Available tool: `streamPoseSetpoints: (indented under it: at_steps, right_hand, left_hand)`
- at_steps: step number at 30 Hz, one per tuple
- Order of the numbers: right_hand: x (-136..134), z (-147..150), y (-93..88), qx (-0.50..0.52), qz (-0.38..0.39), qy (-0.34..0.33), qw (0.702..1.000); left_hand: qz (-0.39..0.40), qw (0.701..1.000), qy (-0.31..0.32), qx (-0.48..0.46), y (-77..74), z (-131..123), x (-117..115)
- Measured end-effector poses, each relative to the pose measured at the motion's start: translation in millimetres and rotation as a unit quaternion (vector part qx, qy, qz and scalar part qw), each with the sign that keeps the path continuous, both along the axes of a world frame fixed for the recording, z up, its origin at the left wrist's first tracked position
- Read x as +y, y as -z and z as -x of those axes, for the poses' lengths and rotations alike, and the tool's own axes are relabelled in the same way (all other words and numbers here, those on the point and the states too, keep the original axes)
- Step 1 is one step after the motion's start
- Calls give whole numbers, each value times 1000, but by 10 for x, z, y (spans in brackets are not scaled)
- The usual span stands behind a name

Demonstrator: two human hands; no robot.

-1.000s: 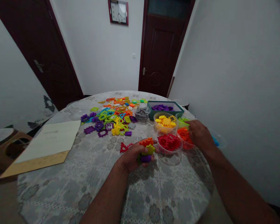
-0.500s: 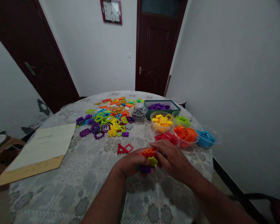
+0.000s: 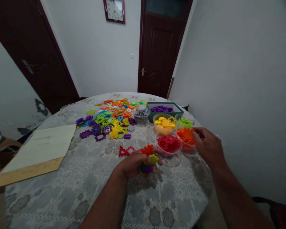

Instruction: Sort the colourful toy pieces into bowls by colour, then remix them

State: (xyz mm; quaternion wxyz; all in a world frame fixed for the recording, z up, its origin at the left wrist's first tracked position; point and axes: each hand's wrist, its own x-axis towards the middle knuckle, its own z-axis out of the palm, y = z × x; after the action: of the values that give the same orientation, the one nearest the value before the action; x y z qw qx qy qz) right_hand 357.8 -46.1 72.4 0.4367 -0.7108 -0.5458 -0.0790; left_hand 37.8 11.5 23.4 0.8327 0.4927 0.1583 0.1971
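Observation:
My left hand (image 3: 133, 163) is closed around several plastic interlocking toy pieces: an orange notched piece (image 3: 147, 149) on top, a yellow-green piece (image 3: 153, 159) in the middle and a purple piece (image 3: 147, 168) below. Reaching over to the right, my right hand (image 3: 208, 144) is at the bowl of orange pieces (image 3: 184, 147). Its thumb and fingertips pinch the edge of a flat orange piece (image 3: 188, 133) there. Just beyond my left hand lie red notched pieces (image 3: 126, 151) on the tablecloth. My right hand hides most of the bowl of blue pieces.
Bowls of red pieces (image 3: 169, 143), yellow pieces (image 3: 165, 123), lime pieces (image 3: 185, 122) and grey pieces (image 3: 141, 114) stand close together. Behind them is a green box (image 3: 178, 112) of purple pieces. Mixed pieces (image 3: 105, 124) spread over the far left; a paper sheet (image 3: 41, 140) lies nearer.
My right hand has left the pieces in my left hand and moved right to the orange bowl, pinching a piece there. My left hand keeps its hold, almost in place.

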Motion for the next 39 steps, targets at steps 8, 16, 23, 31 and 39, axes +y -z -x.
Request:
streamPoseSetpoints:
  at_steps: [8,16,23,31,39]
  right_hand:
    - [109,-82,336,-61,24,-4,998]
    - [11,233,147,-42,-7,-65,997]
    - [-163,1065,0,-5,68,-318,946]
    - [-144,1109,-53,76,96,-327,937]
    - [352,-259,-155,-132,-34,4,991]
  left_hand:
    - [10,1000,10,-5,90,-1,35]
    - [-5,1000,2,-4,71,-12,16]
    - [-47,996,50,48,-17,-8,-25]
    - [-68,993,46,90,-78,-3,-18]
    - [-9,999,-44,21,-91,3,16]
